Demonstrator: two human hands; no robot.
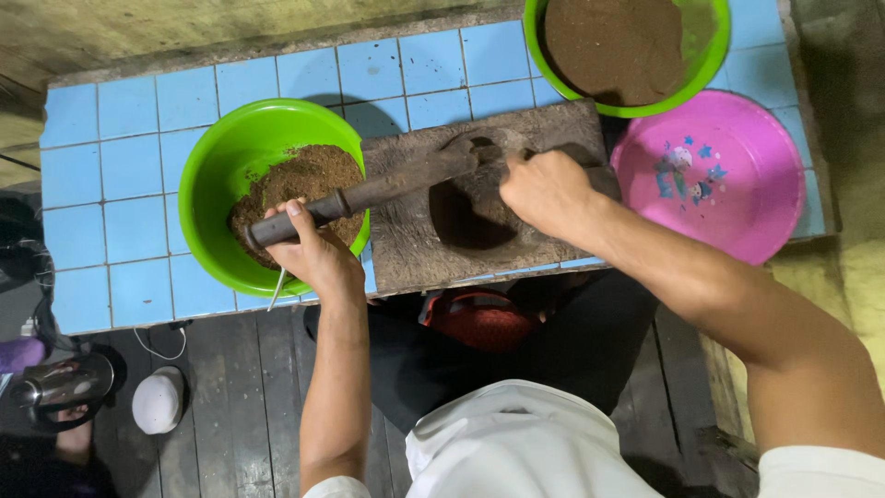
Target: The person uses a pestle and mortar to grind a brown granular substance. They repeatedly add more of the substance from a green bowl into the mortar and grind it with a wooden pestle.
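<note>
Seen from above, a person wears a white short-sleeved shirt whose cloth wrinkles softly over the chest. The sleeve hems end high on both upper arms, leaving the forearms bare. The left hand (318,258) and the right hand (546,191) are bare, with no gloves, rings or watch. Dark trousers cover the lap below the shirt.

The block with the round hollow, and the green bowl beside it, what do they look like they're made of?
The block looks like weathered wood: grey-brown, matte, with visible grain and worn edges. The green bowl looks like plastic: bright uniform colour, smooth and slightly glossy, with a thin rolled rim. It holds a brown powder, dry and crumbly-looking.
</note>
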